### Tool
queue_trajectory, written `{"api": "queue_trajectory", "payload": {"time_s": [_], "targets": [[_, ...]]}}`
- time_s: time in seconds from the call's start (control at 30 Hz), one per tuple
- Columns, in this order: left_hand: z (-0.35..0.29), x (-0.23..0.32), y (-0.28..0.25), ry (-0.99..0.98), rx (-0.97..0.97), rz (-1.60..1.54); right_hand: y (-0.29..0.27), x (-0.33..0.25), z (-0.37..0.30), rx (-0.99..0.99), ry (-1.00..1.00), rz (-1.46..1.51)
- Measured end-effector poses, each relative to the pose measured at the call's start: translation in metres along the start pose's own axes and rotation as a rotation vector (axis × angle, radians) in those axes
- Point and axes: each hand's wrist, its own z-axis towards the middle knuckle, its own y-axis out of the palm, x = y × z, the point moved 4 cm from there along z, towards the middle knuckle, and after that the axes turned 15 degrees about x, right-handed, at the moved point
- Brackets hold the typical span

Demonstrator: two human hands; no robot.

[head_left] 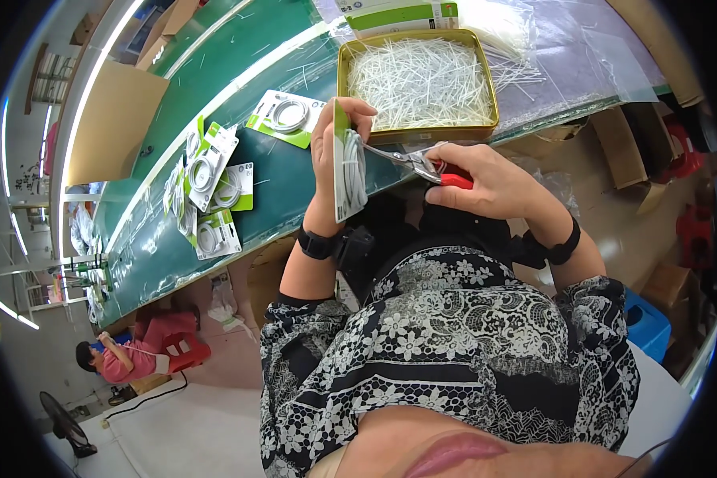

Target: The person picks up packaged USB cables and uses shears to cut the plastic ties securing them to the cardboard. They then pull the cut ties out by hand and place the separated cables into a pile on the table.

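My left hand [324,151] holds a green and white backing card [340,171] on edge, with a coiled white cable [354,175] fastened to its right side. My right hand [486,182] is closed round the red handles of a pair of pliers [406,161]. Their metal nose reaches left to the top of the coil; whether it grips anything there is too small to tell. Just beyond both hands stands a shallow yellow tin [494,99], filled with short, thin whitish plastic strips [418,84].
Left of my hands lies one carded cable [287,116], then a loose pile of several more [203,171] on the green table [271,191]. Longer clear strips [506,36] lie behind the tin. Cardboard boxes [617,147] stand right of the table. Another person [127,358] sits at far left.
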Motion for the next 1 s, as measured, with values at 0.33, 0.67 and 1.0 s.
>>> {"api": "queue_trajectory", "payload": {"time_s": [0.33,0.67,1.0], "targets": [[-0.02,-0.026,0.037,-0.739,-0.527,-0.864,-0.01,-0.005,0.019,0.219,-0.095,0.206],[-0.058,-0.028,0.044,-1.005,-0.34,-0.977,0.013,-0.027,0.056,0.275,-0.736,-0.183],[-0.159,-0.012,-0.177,-0.325,-0.168,0.389,-0.078,0.063,0.074,0.346,-0.294,-1.003]]}}
